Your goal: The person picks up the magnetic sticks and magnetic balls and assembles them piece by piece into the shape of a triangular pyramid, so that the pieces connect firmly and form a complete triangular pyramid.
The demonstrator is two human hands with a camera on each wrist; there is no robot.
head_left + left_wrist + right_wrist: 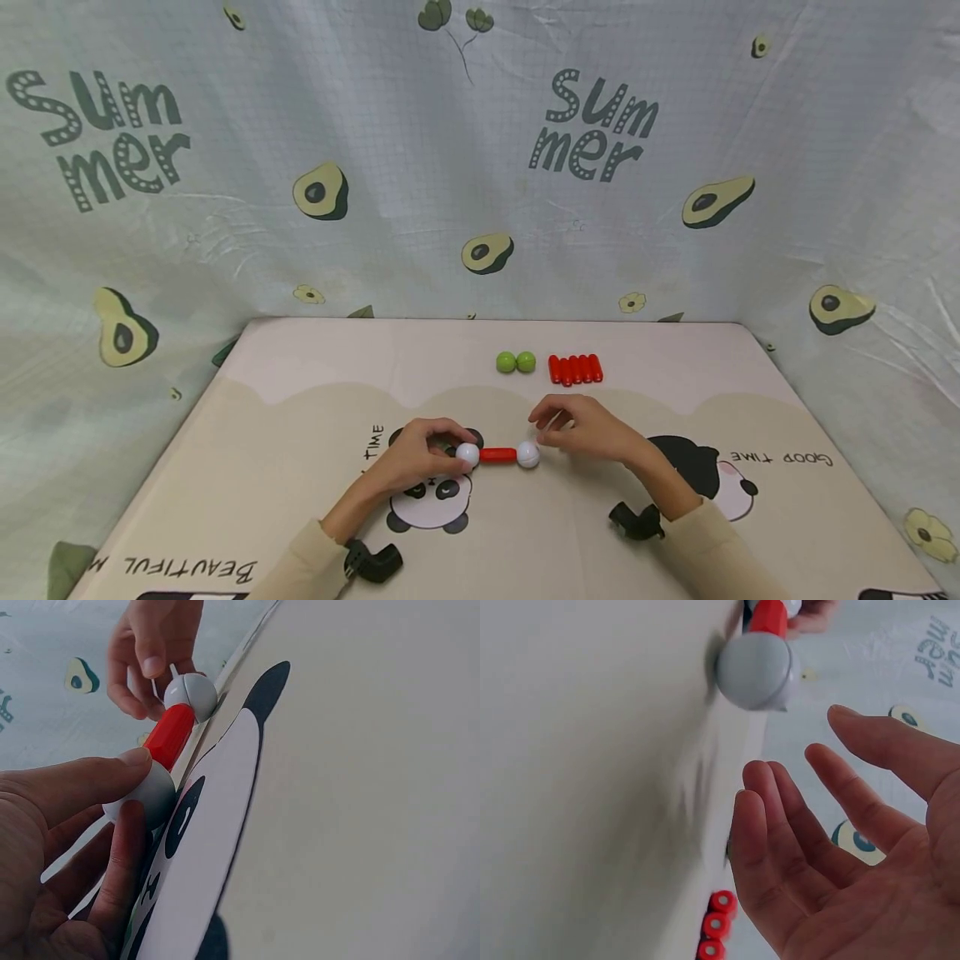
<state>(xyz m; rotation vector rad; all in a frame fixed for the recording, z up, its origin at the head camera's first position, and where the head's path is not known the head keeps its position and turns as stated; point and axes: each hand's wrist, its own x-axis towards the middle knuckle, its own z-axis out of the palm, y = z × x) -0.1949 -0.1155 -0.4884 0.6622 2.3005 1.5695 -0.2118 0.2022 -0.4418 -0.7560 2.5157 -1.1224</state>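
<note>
My left hand [422,454] pinches a white ball [468,453] between thumb and fingers, low over the panda print. A red rod [498,455] joins that ball to a second white ball [528,455] on the right. In the right wrist view, this second ball [754,671] has a seam and a small pointed bit at its edge. Thin pale prongs stick out by it in the left wrist view. My right hand [583,429] hovers just right of the second ball, fingers loosely bent and parted, with nothing between them.
Two green balls [516,362] sit side by side farther back on the table. Several red rods [575,369] lie in a row to their right. A printed cloth [420,167] hangs behind the table. Black wrist devices [636,522] jut out from both sleeves.
</note>
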